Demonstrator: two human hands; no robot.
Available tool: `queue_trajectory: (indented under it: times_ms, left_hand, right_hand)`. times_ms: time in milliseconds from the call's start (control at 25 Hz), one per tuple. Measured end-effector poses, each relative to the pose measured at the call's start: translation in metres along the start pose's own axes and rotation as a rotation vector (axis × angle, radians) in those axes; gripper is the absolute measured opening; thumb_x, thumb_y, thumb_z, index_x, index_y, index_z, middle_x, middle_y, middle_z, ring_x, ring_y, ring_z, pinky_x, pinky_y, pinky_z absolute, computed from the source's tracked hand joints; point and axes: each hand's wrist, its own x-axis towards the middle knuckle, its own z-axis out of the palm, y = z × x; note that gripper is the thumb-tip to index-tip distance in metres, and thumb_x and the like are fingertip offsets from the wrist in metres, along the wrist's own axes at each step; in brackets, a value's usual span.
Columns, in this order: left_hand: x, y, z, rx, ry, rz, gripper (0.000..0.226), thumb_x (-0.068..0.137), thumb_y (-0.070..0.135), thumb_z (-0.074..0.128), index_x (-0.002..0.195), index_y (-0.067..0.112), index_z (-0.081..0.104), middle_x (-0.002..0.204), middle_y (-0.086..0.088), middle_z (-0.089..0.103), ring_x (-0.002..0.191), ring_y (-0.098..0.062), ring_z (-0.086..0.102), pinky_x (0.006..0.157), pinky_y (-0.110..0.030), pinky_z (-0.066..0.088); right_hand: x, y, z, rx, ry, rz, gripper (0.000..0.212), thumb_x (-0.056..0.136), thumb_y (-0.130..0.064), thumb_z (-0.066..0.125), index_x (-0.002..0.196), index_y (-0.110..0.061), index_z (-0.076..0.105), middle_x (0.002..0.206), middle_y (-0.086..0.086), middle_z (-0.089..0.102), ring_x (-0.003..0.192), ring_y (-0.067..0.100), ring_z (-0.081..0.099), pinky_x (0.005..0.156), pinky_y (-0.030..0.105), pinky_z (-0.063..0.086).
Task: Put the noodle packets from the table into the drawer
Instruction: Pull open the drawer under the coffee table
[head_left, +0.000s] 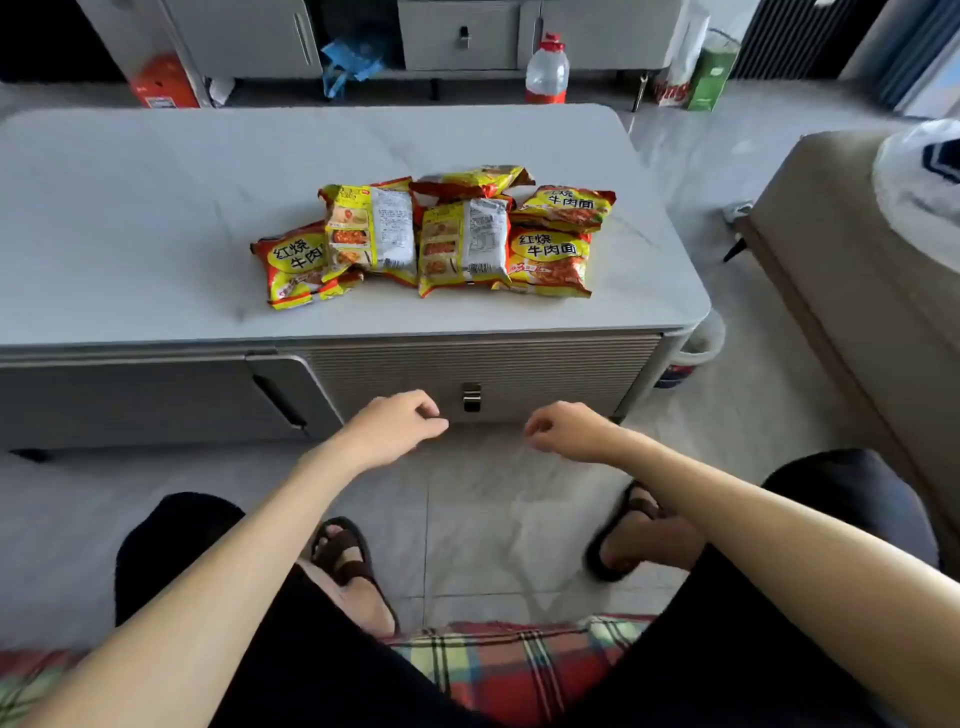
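Observation:
Several red and yellow noodle packets (441, 234) lie in a loose overlapping pile near the front of the grey table (156, 218). Below the tabletop the ribbed drawer front (545, 374) is closed, with a small metal handle (471, 396) at its middle. My left hand (395, 431) hangs just left of the handle, fingers loosely curled with nothing in them. My right hand (563, 431) hovers to the right of the handle, also loosely curled and holding nothing. Neither hand touches the drawer.
A rounded cabinet door (156, 400) sits left of the drawer. A beige sofa (857, 291) stands at the right. A plastic bottle (546, 70), bags and a grey cabinet (457, 36) are beyond the table. My knees and sandalled feet (348, 561) are on the tiled floor.

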Motion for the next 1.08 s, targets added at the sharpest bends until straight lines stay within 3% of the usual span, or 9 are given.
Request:
queue_trajectory:
  times_ms: [80,160,320,400,560,720,800,960,1080]
  left_hand:
    - [0.009,-0.007,-0.002,-0.001,0.092,-0.019,0.027,0.088,0.050,0.054,0.107,0.033,0.061,0.103,0.010,0.066,0.095,-0.017,0.064,0.086,-0.037,0.052]
    - [0.023,-0.017,0.005,0.009,0.110,-0.051,0.026,0.088,0.049,0.055,0.108,0.033,0.060,0.102,0.013,0.063,0.099,-0.017,0.062,0.086,-0.037,0.050]
    - [0.061,-0.032,0.029,-0.018,0.116,-0.083,0.027,0.089,0.047,0.055,0.112,0.033,0.060,0.117,0.010,0.062,0.104,-0.015,0.056,0.078,-0.030,0.040]
    - [0.083,-0.033,0.029,-0.013,0.146,-0.070,0.028,0.090,0.043,0.055,0.114,0.030,0.060,0.120,0.010,0.062,0.104,-0.014,0.057,0.077,-0.029,0.037]
    - [0.099,-0.028,0.016,-0.061,0.288,0.018,0.028,0.091,0.033,0.058,0.117,0.024,0.059,0.125,0.009,0.055,0.102,-0.015,0.059,0.086,-0.034,0.046]
    - [0.102,-0.013,0.012,0.026,0.470,0.144,0.034,0.091,0.023,0.061,0.124,0.015,0.056,0.135,-0.001,0.047,0.117,-0.020,0.052,0.091,-0.028,0.043]
    - [0.100,-0.005,0.015,0.159,0.507,0.183,0.041,0.090,0.025,0.062,0.129,0.013,0.053,0.141,-0.008,0.042,0.127,-0.024,0.043,0.101,-0.032,0.040]
    - [0.090,0.000,0.025,0.356,0.287,0.160,0.051,0.094,0.034,0.054,0.140,0.017,0.043,0.144,-0.004,0.047,0.132,-0.024,0.039,0.111,-0.035,0.028]
    - [0.071,0.004,0.029,0.360,0.228,0.161,0.044,0.094,0.025,0.051,0.137,0.017,0.047,0.136,-0.003,0.058,0.125,-0.024,0.048,0.106,-0.034,0.032]
  right_hand:
    - [0.020,0.000,0.005,0.184,0.074,0.033,0.023,0.090,-0.022,0.056,0.104,-0.018,0.074,0.090,-0.001,0.071,0.095,0.021,0.068,0.078,0.025,0.050]
    - [0.048,-0.004,0.017,0.264,0.061,0.072,0.022,0.089,-0.022,0.056,0.103,-0.019,0.074,0.088,-0.002,0.070,0.091,0.020,0.066,0.072,0.022,0.048]
    - [0.119,-0.010,0.058,0.143,-0.026,0.057,0.035,0.089,-0.017,0.058,0.123,-0.008,0.065,0.126,0.012,0.063,0.129,0.031,0.041,0.102,0.030,0.036]
    - [0.158,-0.012,0.069,0.185,-0.044,0.080,0.040,0.089,-0.016,0.058,0.128,-0.007,0.061,0.130,0.014,0.059,0.131,0.033,0.035,0.105,0.031,0.032]
    - [0.188,-0.015,0.083,0.310,-0.030,0.133,0.034,0.087,-0.014,0.056,0.118,-0.009,0.067,0.105,-0.005,0.060,0.129,0.028,0.037,0.102,0.031,0.039]
    - [0.182,-0.007,0.101,0.212,0.026,0.176,0.030,0.081,-0.023,0.061,0.109,-0.012,0.064,0.127,0.006,0.044,0.103,0.033,0.060,0.087,0.033,0.049]
    - [0.171,-0.005,0.109,0.171,-0.010,0.165,0.033,0.081,-0.026,0.063,0.112,-0.014,0.063,0.131,0.008,0.038,0.096,0.035,0.063,0.087,0.035,0.051]
    - [0.136,-0.004,0.097,0.065,-0.170,0.095,0.041,0.086,-0.024,0.060,0.125,-0.014,0.060,0.138,0.011,0.047,0.119,0.030,0.054,0.101,0.035,0.044]
    - [0.092,-0.011,0.058,-0.135,-0.122,-0.079,0.032,0.088,-0.026,0.051,0.116,-0.019,0.064,0.117,0.011,0.067,0.105,0.033,0.063,0.083,0.036,0.051]
